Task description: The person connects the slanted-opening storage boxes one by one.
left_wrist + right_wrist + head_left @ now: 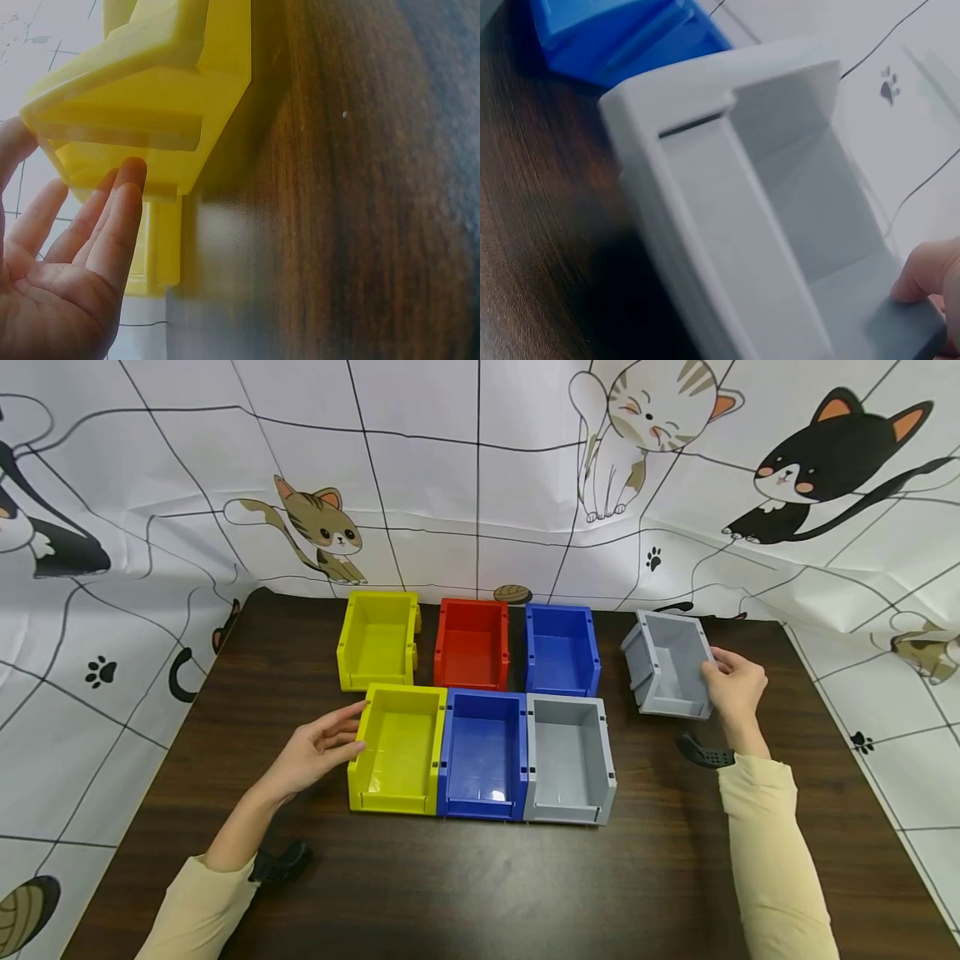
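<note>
My right hand (737, 689) pinches the right wall of a grey bin (678, 664) at the back right. That bin is tilted, and in the right wrist view a thumb (924, 274) lies over the wall of the grey bin (780, 202). My left hand (318, 750) rests with fairly straight fingers against the left side of the front yellow bin (397, 752). In the left wrist view, the fingers (112, 232) touch the outer side of the yellow bin (150, 97). The front yellow bin stands beside a blue bin (483, 756) and a grey bin (568, 760), all side by side.
Behind the front row stand a yellow bin (378, 639), a red bin (472, 643) and a blue bin (561, 650), with gaps between them. All are on a dark wooden table (465, 893). A white cloth with cat drawings (427, 468) hangs behind the table.
</note>
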The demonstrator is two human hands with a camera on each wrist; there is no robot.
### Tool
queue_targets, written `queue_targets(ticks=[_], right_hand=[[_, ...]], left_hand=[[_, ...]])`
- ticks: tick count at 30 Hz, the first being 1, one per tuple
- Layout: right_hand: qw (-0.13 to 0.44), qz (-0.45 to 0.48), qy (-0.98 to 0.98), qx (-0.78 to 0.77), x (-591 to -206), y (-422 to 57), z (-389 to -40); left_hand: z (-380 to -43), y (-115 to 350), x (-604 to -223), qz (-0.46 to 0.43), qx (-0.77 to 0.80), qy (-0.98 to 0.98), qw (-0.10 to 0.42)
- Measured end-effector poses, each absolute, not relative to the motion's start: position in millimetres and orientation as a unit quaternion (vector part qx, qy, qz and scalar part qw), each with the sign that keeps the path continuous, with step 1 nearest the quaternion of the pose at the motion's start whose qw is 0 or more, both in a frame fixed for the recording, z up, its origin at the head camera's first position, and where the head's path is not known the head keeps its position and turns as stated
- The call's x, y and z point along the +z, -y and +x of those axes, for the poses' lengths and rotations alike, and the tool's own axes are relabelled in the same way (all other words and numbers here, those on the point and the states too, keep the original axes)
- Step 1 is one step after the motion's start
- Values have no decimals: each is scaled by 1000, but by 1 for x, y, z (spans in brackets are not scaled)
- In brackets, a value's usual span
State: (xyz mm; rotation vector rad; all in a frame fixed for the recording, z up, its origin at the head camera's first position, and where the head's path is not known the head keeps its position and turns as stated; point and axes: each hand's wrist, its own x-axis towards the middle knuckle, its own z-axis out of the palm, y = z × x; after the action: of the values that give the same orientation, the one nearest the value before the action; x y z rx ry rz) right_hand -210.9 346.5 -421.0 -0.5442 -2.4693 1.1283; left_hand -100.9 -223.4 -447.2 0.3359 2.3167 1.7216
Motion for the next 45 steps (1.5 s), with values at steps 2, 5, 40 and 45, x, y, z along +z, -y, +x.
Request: queue_targets(ticks=[2, 5, 40, 45], right_hand=[[194, -185, 877, 399, -417, -348, -205], [208, -170, 880, 392, -410, -348, -195], [236, -119, 882, 390, -398, -311, -88], [250, -114, 882, 382, -401, -308, -79]], left_hand=[[-101, 224, -447, 116, 588, -792, 115], [-100, 224, -448, 117, 590, -791, 113], [-100, 223, -452, 134, 603, -780, 102], [-100, 224, -452, 135, 602, -780, 104]])
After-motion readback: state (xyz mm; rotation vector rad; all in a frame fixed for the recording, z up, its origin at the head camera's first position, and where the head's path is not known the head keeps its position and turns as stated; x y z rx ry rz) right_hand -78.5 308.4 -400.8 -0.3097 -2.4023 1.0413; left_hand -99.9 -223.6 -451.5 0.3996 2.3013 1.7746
